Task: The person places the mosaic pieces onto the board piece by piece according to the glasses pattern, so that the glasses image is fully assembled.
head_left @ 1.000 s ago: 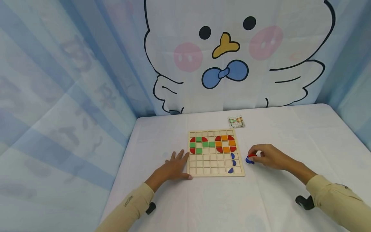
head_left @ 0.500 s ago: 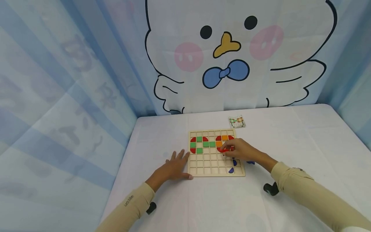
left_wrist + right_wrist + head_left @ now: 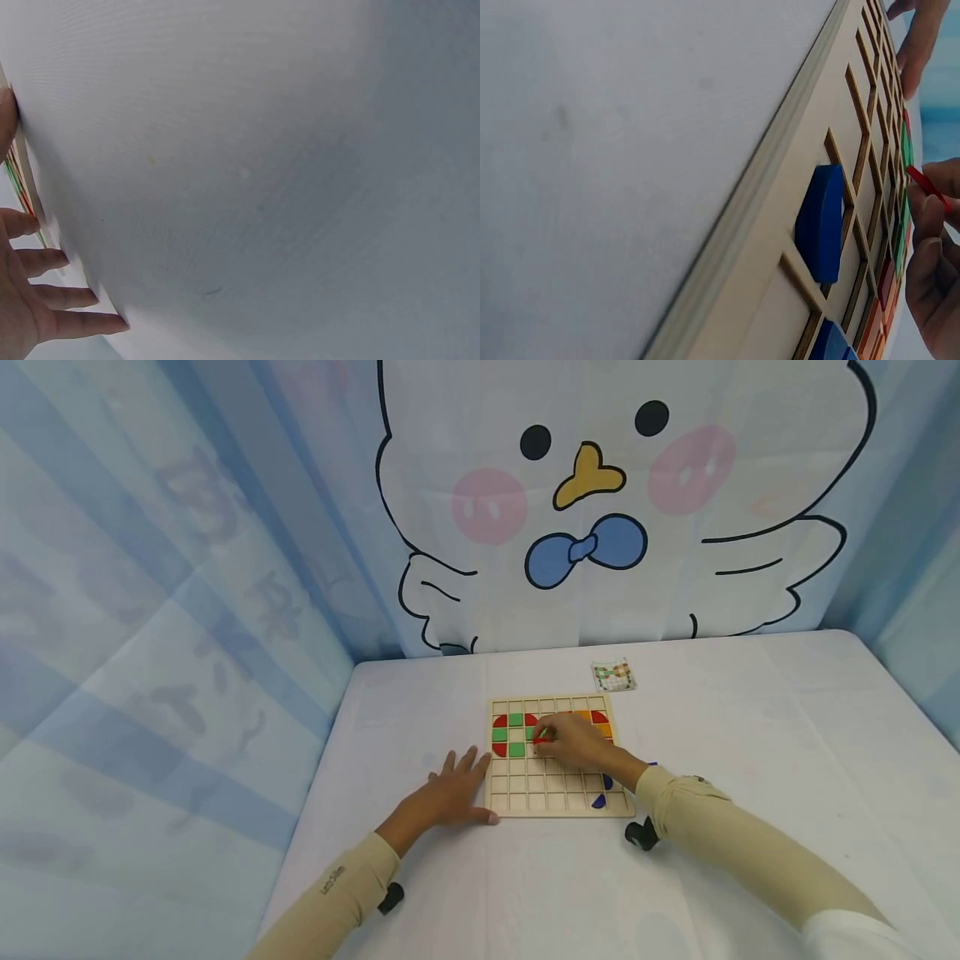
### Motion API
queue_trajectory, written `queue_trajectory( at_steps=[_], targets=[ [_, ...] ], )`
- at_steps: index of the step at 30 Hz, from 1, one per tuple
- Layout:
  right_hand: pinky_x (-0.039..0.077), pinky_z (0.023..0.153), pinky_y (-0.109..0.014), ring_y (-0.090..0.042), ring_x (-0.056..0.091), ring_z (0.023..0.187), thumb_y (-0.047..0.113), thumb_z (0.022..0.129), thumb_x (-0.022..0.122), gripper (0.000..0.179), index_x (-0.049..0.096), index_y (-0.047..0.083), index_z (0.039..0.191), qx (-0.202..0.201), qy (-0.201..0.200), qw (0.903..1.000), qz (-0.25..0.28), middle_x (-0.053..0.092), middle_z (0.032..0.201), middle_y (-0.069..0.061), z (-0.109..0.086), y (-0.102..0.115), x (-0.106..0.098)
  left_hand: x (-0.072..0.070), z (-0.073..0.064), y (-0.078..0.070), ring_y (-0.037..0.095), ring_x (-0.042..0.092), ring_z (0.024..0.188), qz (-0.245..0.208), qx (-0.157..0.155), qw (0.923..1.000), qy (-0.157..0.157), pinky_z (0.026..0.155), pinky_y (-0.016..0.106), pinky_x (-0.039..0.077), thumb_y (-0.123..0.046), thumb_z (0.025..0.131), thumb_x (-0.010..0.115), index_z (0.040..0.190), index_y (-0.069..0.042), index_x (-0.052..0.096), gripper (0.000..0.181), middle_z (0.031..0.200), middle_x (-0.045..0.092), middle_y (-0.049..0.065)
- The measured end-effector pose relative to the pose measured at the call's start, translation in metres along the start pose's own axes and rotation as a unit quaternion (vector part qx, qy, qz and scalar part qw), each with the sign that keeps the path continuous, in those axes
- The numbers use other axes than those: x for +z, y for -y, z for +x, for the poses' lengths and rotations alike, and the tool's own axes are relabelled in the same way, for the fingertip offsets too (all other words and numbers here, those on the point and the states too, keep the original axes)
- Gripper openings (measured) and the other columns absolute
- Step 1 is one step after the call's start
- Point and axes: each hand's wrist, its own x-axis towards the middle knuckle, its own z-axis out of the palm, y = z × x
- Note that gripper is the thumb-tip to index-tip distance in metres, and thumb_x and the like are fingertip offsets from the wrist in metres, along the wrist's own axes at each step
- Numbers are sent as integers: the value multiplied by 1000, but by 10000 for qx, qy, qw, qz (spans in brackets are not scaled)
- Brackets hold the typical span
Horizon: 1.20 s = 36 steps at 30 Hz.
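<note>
A wooden grid board (image 3: 540, 789) lies on the table, with red, green and orange pieces set in its upper rows. My left hand (image 3: 447, 795) rests at its left edge, fingers spread, the thumb by the lower left corner. My right hand (image 3: 577, 743) reaches over the middle of the board, pinching a red piece (image 3: 928, 186) between thumb and forefinger. That piece is close over the cells, beside a green square partly covered by the hand. Blue curved pieces (image 3: 821, 225) lie along the board's right side. The right hand and forearm hide some of the orange and red pieces.
A small pattern card (image 3: 613, 675) lies behind the board's upper right corner. A bit of blue piece (image 3: 652, 764) shows right of the board, mostly behind the right forearm. A printed curtain (image 3: 577, 610) hangs behind the table.
My right hand has moved left from the loose pieces beside the board to over its middle, carrying the red piece. The left hand stays in place.
</note>
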Motion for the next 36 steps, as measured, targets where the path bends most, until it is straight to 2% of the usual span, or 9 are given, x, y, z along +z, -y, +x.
queue_trajectory(
  at_steps=[2, 11, 18, 23, 29, 36],
  targets=[
    [47, 70, -30, -13, 57, 76, 23, 90, 76, 19, 74, 14, 107, 46, 9, 9999, -93, 67, 87, 3, 2, 3, 3, 0, 0, 0, 50, 16, 151, 9, 3, 10000, 6, 108, 73, 32, -61, 79, 77, 161, -20, 23, 106, 168, 17, 13],
    [48, 72, -30, -12, 55, 76, 24, 88, 77, 28, 73, 11, 113, -197, 169, 9981, -568, 65, 84, 4, 3, 3, 3, -2, -2, -1, 50, 15, 151, -2, -13, 10000, 22, 108, 73, 31, -60, 80, 77, 162, -21, 22, 106, 169, 16, 13],
    [47, 73, -29, -11, 55, 76, 23, 90, 76, 24, 74, 8, 109, -416, 149, 9969, -655, 64, 84, 4, 1, 0, -1, -3, -3, -2, 50, 16, 151, -21, -12, 10000, -4, 108, 73, 31, -59, 79, 77, 161, -20, 23, 106, 168, 17, 13],
    [48, 73, -28, -10, 57, 76, 24, 90, 75, 22, 75, 11, 109, -308, 190, 9976, -584, 67, 86, 5, 4, -2, 1, -1, -2, -2, 50, 16, 151, 2, -7, 10000, 4, 108, 73, 31, -60, 79, 77, 161, -20, 23, 106, 168, 17, 13],
    [47, 71, -30, -14, 56, 76, 23, 89, 76, 19, 76, 13, 105, -156, 250, 9988, -379, 65, 84, 2, 7, 0, -1, -1, -1, -1, 51, 16, 151, 15, 23, 10000, -3, 108, 73, 31, -61, 80, 76, 162, -20, 22, 106, 168, 17, 13],
    [47, 71, -30, -13, 57, 77, 26, 88, 77, 21, 75, 13, 105, -106, 284, 9982, -522, 66, 84, 4, 8, 0, -2, -1, 0, -1, 50, 16, 151, 68, 5, 10000, 5, 107, 73, 33, -61, 79, 76, 162, -21, 22, 106, 169, 17, 13]
  ],
)
